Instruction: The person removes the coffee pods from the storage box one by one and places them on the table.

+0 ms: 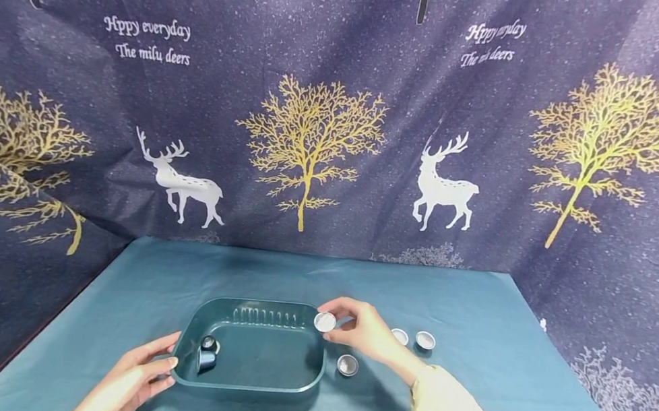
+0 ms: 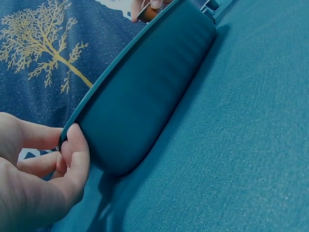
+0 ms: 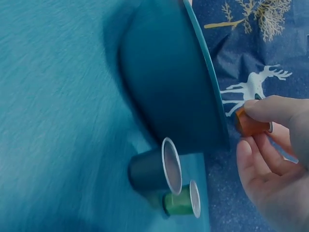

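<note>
Right hand (image 1: 365,335) pinches an orange capsule (image 3: 251,124) between thumb and fingertips, foil face toward the head camera, right at the far right corner of the teal tray (image 1: 253,383). Capsule sits just over the rim, not inside yet. Left hand (image 1: 129,383) grips the tray's near left edge, thumb over the rim, fingers curled underneath. Two dark capsules (image 1: 206,353) lie in the tray's left end, touching, probably on their sides; head view is too small to be sure. Three more capsules (image 1: 347,365) stand on the teal cloth (image 1: 477,304) right of the tray.
</note>
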`<state>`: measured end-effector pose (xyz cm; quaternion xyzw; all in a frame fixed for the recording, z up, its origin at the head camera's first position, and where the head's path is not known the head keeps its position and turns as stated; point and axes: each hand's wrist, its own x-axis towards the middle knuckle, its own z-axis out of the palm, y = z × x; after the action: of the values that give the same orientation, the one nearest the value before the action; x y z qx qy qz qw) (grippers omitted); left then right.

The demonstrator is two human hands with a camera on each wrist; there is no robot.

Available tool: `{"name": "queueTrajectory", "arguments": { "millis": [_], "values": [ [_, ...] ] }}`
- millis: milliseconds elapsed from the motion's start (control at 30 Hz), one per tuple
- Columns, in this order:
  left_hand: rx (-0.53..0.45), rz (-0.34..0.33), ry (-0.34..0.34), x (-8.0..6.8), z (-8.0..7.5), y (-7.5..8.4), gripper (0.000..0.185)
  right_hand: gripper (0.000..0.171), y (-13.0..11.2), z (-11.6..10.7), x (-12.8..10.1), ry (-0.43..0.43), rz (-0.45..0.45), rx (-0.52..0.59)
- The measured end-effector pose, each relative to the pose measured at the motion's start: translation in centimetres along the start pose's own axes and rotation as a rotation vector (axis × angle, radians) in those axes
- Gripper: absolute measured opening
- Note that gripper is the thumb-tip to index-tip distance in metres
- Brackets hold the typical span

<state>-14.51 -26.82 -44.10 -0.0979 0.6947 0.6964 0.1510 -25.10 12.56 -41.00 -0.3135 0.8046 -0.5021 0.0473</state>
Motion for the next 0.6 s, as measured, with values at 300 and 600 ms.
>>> {"name": "queueTrajectory", "arguments": {
  "millis": [300, 600],
  "values": [
    [0.001, 0.002, 0.010, -0.1, 0.2, 0.2, 0.076, 0.041, 0.9, -0.7, -1.4, 0.036, -0.018, -0.019],
    [0.013, -0.002, 0.007, -0.1, 0.3, 0.2, 0.075, 0.039, 1.3, -1.6, -3.0, 0.052, -0.023, -0.050]
  ]
}}
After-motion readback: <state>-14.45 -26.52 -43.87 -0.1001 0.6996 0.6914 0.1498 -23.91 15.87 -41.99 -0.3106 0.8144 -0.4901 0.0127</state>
